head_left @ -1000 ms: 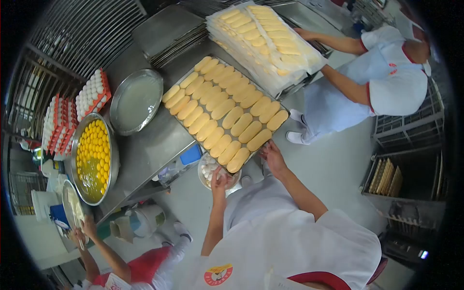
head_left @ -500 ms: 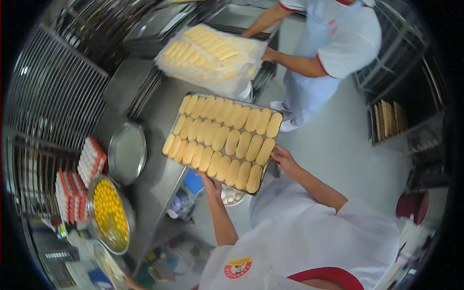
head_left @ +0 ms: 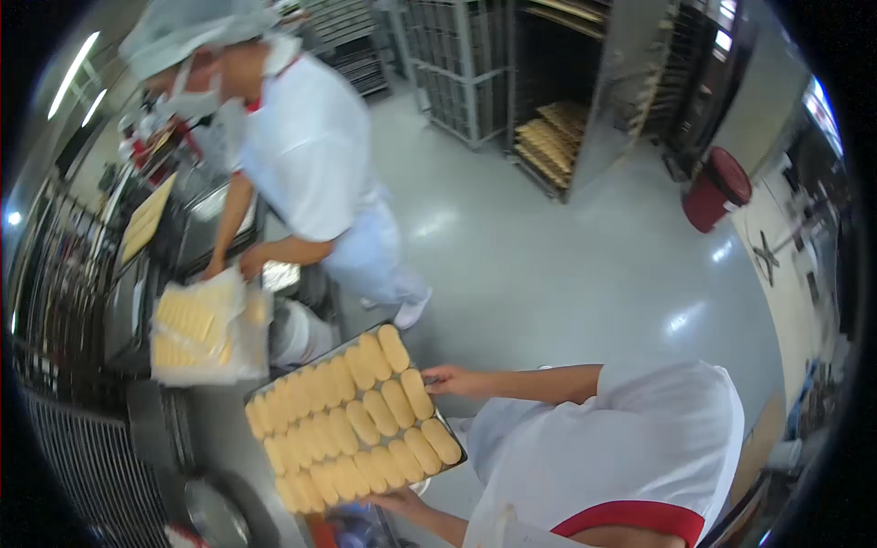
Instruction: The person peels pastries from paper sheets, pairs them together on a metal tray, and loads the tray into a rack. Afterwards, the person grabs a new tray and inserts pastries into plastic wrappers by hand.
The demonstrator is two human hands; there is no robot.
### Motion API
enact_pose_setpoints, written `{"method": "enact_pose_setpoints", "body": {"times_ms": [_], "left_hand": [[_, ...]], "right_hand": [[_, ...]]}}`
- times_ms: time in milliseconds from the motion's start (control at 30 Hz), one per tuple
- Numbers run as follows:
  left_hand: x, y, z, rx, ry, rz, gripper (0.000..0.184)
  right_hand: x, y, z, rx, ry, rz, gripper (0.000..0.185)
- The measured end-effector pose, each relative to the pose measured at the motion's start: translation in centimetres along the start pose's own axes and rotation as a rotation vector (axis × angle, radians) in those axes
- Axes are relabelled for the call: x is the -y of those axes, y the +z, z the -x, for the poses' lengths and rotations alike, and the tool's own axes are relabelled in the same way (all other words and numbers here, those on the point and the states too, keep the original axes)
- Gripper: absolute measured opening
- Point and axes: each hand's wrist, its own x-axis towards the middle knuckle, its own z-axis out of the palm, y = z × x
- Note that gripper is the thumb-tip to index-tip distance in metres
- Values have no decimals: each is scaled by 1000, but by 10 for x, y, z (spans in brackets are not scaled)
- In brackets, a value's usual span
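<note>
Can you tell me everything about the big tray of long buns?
The tray is rectangular, with a thin, dark rim that looks like metal. Long, golden buns lie side by side in three rows, nearly covering it. The left hand holds its lower edge, the right hand its right edge. Part overlaps the counter; I can't tell whether they touch.

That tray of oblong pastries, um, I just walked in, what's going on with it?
The person wearing the camera has the tray of oblong pastries, with the left grip at its lower edge in the picture and the right grip at its right end. Whether it also rests on the steel counter is hard to tell. Nearby, a co-worker reaches down to a stack of yellowish pieces with pale paper.
</note>
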Motion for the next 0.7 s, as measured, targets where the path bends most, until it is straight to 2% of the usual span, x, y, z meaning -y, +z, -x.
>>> {"method": "enact_pose_setpoints", "body": {"times_ms": [67,100,167,233,300,333,367,433,500,567,600,700], "left_hand": [[31,26,41,66,64,-140,85],[10,20,-10,29,27,-203,85],[10,44,23,53,45,-314,86],[32,114,62,-42,-63,-197,86],[69,132,89,30,-97,-160,85],[80,140,77,78,-143,-99,85],[96,163,86,78,-156,-96,85],[114,196,110,-27,-320,-133,84],[146,187,107,-13,-406,-116,82],[169,199,109,74,-558,-70,72],[174,230,118,61,-548,-96,64],[220,249,112,130,-669,-39,58]], "right_hand": [[23,-29,37,-2,12,15,43],[32,-20,3,-37,83,10,43],[58,-41,30,-66,93,13,43],[85,-69,67,-119,100,30,43],[109,-101,109,-160,75,125,44],[115,-115,113,-183,75,147,44],[119,-135,130,-218,65,169,44],[124,-160,160,-298,46,173,44],[128,-182,190,-386,36,165,44],[130,-200,219,-474,26,145,44],[130,-208,232,-527,24,126,44],[132,-230,271,-720,3,37,45]]}}
